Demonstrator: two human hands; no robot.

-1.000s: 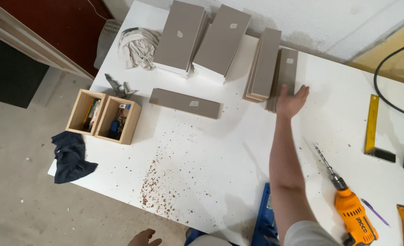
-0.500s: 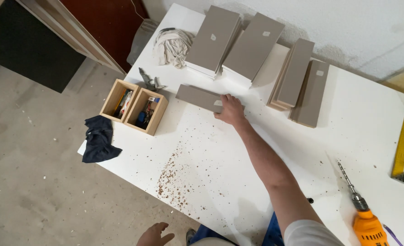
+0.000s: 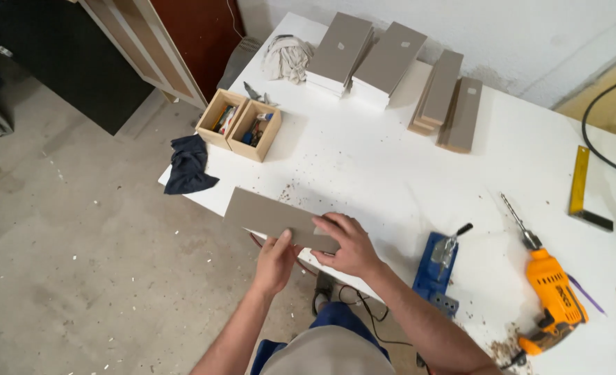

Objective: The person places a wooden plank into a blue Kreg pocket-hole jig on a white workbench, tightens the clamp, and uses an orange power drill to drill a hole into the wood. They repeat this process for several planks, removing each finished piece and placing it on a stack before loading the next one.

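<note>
Both my hands hold a long grey board (image 3: pixel 269 217) flat at the near edge of the white table (image 3: pixel 391 173). My left hand (image 3: pixel 274 262) grips its near side from below. My right hand (image 3: pixel 349 244) rests on top of its right end, fingers spread over the board. Several more grey boards (image 3: pixel 391 59) lie in stacks at the far side of the table by the wall.
Two small wooden boxes (image 3: pixel 242 125) with tools stand at the table's left edge, a dark cloth (image 3: pixel 186 165) beside them. An orange drill (image 3: pixel 554 292), a blue clamp jig (image 3: pixel 438 267) and a yellow square (image 3: pixel 580 182) lie to the right. Wood chips dot the tabletop.
My right hand took the single grey board from the middle of the table and drew it to the near edge. My left hand came up and gripped it.
</note>
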